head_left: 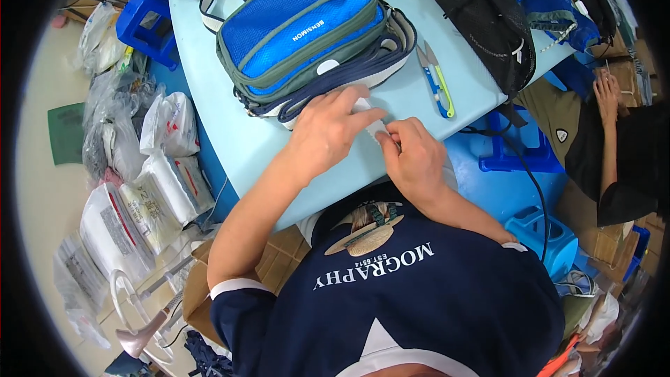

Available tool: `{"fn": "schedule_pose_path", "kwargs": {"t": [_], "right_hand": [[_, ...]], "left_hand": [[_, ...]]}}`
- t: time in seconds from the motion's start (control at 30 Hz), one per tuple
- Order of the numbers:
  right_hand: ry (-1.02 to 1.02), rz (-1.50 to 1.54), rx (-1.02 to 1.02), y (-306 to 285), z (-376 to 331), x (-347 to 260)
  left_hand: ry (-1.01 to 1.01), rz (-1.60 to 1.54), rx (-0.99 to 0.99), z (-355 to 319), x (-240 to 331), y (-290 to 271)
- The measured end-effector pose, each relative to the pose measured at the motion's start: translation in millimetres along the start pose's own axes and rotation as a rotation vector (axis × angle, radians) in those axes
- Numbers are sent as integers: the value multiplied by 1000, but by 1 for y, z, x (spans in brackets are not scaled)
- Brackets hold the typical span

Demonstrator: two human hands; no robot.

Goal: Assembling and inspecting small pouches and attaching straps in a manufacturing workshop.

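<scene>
Your left hand [326, 128]: fingers bent, pinching a white strip [376, 128]. Your right hand [417, 159]: curled, gripping its near end.

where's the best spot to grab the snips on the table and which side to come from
By the blue and yellow-green handles, I'd say, coming from the person's near side, likely with the right hand. The snips lie flat with their handles toward the person, while the pointed blades face away. The black bag lies to their right, so that side looks less handy.
</scene>
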State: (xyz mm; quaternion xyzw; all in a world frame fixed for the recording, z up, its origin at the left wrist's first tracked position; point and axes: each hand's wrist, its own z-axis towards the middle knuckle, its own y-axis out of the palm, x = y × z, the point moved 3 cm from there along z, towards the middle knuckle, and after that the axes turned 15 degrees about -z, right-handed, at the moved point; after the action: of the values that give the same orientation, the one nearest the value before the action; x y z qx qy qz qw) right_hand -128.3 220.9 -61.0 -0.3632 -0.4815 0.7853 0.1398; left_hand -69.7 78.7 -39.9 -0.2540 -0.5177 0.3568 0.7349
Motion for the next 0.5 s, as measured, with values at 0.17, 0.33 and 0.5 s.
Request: {"fn": "schedule_pose_path", "kwargs": {"t": [0.17,0.33,0.5], "right_hand": [[-21,-43,-6,-3,1,0],[66,21,-148,-12,-2,5],[164,233,-162,-14,-8,11]], "left_hand": [[19,-115,12,1,0,0],[-42,-201,23,1,-1,3],[-36,-187,22,3,0,5]]}}
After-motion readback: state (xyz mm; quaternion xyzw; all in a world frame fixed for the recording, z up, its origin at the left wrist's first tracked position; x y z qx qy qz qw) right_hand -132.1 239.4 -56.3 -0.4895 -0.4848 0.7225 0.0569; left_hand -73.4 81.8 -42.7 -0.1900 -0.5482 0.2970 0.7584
